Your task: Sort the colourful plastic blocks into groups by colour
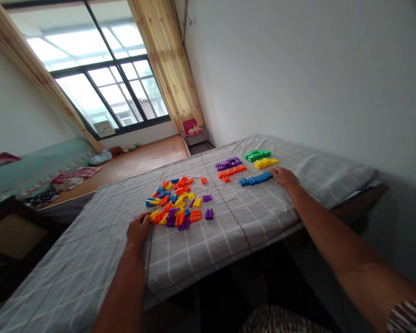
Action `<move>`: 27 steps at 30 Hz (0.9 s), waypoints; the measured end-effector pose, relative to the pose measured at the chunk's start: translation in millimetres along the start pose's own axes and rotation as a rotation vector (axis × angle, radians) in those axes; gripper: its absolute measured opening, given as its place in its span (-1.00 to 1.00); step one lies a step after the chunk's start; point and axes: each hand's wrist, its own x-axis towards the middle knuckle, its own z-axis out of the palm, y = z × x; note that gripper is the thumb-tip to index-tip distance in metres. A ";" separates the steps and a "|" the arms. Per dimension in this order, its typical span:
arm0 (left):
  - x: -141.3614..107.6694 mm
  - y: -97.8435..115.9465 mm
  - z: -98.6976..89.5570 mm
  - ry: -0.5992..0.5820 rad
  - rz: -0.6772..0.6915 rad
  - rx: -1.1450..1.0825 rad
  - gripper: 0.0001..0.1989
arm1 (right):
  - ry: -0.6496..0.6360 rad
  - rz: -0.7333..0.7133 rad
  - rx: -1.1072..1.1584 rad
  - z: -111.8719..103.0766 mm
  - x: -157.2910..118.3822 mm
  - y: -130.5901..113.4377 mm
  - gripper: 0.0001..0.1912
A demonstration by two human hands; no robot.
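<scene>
A mixed pile of small plastic clothes pegs [180, 201], in orange, yellow, blue and purple, lies on a grey checked cloth [222, 245]. At the pile's left edge is my left hand [138, 229], its fingers closed beside a yellow peg [154, 215]; what they hold, if anything, is hidden. My right hand [286, 179] pinches the right end of a row of blue pegs [254, 179]. Behind that row, pegs lie grouped by colour: orange [232, 172], purple [228, 163], yellow [265, 163] and green [257, 155].
Two purple pegs [209, 213] and a single orange peg [203, 181] lie apart from the pile. The table's right corner [381, 187] is near the white wall [298, 69]. Beyond stand a pink chair [190, 132] and a wooden platform [152, 157] under the window.
</scene>
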 end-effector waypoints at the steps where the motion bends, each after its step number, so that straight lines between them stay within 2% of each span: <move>1: 0.6 -0.4 -0.2 -0.003 0.000 0.000 -0.65 | 0.004 0.000 -0.018 -0.8 -0.9 -0.1 -0.49; 6: 2.1 -1.1 -0.1 -0.019 -0.009 0.010 -0.63 | 0.050 -0.070 0.015 -0.5 -3.9 2.7 -0.61; 8: 1.8 -0.2 0.2 -0.019 -0.007 0.031 -0.62 | 0.137 -0.118 0.028 -0.5 -4.0 -3.0 -0.58; 10: 1.2 1.5 0.3 -0.024 -0.010 0.051 -0.61 | 0.179 -0.234 0.032 -0.9 -3.9 -16.2 -0.55; 13: 0.6 5.1 -0.3 -0.029 -0.024 0.084 -0.60 | 0.049 -0.428 0.027 -1.0 -3.8 -44.8 -0.51; 17: -0.5 8.6 -1.7 -0.016 -0.017 0.109 -0.62 | -0.169 -0.557 0.006 3.2 -2.8 -74.0 -0.46; 21: -0.5 7.9 -1.6 -0.024 -0.023 0.107 -0.60 | -0.258 -0.606 0.029 9.7 -4.7 -78.5 -0.47; 27: 3.7 3.9 0.6 -0.029 -0.028 0.111 -0.59 | -0.273 -0.640 0.047 6.3 -8.9 -70.9 -0.47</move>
